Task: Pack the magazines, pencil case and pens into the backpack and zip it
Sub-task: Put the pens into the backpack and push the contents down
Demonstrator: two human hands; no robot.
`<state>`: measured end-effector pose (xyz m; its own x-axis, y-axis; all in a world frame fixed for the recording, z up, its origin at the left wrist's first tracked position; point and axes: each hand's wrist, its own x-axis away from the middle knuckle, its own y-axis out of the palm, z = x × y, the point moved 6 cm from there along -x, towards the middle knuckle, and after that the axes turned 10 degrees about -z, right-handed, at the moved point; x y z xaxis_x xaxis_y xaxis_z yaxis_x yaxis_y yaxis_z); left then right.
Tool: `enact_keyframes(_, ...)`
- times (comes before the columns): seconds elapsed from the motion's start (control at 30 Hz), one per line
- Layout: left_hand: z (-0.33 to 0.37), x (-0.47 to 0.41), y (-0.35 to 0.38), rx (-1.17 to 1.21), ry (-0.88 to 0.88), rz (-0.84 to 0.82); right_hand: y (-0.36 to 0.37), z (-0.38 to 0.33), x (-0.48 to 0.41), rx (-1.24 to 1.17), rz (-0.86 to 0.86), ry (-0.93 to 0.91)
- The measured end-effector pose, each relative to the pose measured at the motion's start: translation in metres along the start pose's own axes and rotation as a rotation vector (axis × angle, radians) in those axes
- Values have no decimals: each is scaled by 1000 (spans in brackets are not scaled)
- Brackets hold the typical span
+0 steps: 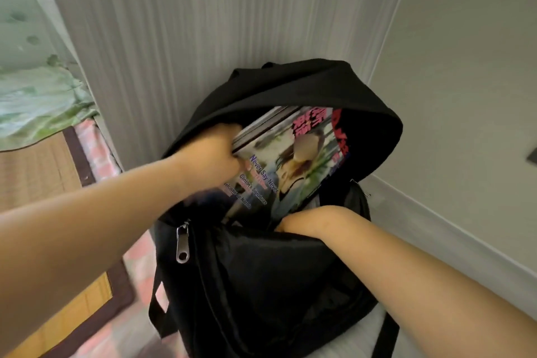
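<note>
A black backpack (261,285) stands open against the corner of the wall, its top flap folded back. A stack of magazines (290,154) leans inside its mouth, covers facing me. My left hand (215,151) grips the left edge of the stack, fingers curled round it. My right hand (293,222) reaches down into the backpack's opening in front of the magazines; its fingers are hidden inside. A metal zip pull (182,244) hangs at the left end of the opening. No pencil case or pens show.
White walls meet right behind the backpack. A bed with a woven mat (37,177) and a green blanket (43,102) lies to the left. A dark object (533,155) sits on the right wall.
</note>
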<state>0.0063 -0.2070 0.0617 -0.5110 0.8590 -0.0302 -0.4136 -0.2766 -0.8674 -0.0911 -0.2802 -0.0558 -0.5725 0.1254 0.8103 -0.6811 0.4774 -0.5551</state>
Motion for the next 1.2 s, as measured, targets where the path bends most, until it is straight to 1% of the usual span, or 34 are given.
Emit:
enact_keyframes(0.1, 23, -11, -5, -204, 102, -39, -2, 5, 1, -14, 31, 27)
enact_keyframes(0.2, 30, -18, -9, -328, 112, -116, -5, 16, 6, -7, 83, 66)
enact_keyframes(0.33, 22, -19, -12, -411, 112, -310, 3, 31, 9, 52, -54, 126)
enact_keyframes(0.43, 20, -16, 7, -466, 129, -422, 4, 29, 15, 109, -67, 130)
enact_keyframes(0.5, 17, -14, 28, -490, 122, -434, 6, 26, 19, 135, -48, 116)
enact_keyframes(0.57, 8, -13, 47, -498, 71, -427, 7, 24, 24, 133, -20, 100)
enact_keyframes(0.63, -5, -13, 56, -456, 8, -411, 8, 23, 30, 137, -13, 90)
enact_keyframes(0.7, -13, -12, 58, -396, -18, -374, 9, 22, 33, 154, -27, 86)
enact_keyframes(0.8, -14, -7, 57, -327, 15, -333, 7, 18, 37, 175, -20, 36)
enact_keyframes(0.87, -13, 2, 61, -275, 53, -403, 3, 16, 41, 164, 24, -8)
enact_keyframes(0.93, -16, 13, 71, -258, 72, -545, -5, 16, 47, 159, 128, -49)
enact_keyframes(0.97, -18, 18, 76, -261, 76, -609, -12, 14, 53, 150, 222, -89)
enact_keyframes(1.0, -19, 22, 80, -257, 76, -656, -22, 11, 61, 103, 356, -150)
enact_keyframes(1.07, -19, 24, 84, -231, 60, -700, -44, 4, 82, 7, 705, -290)
enact_keyframes(1.1, -19, 24, 83, -222, 44, -712, -50, 1, 90, 12, 865, -334)
enact_keyframes(1.13, -20, 24, 82, -209, 24, -728, -54, -5, 93, 55, 957, -348)
enact_keyframes(1.17, -21, 25, 80, -185, 1, -754, -54, -8, 87, 118, 961, -327)
enact_keyframes(1.2, -22, 27, 78, -152, -22, -790, -52, -11, 74, 167, 883, -289)
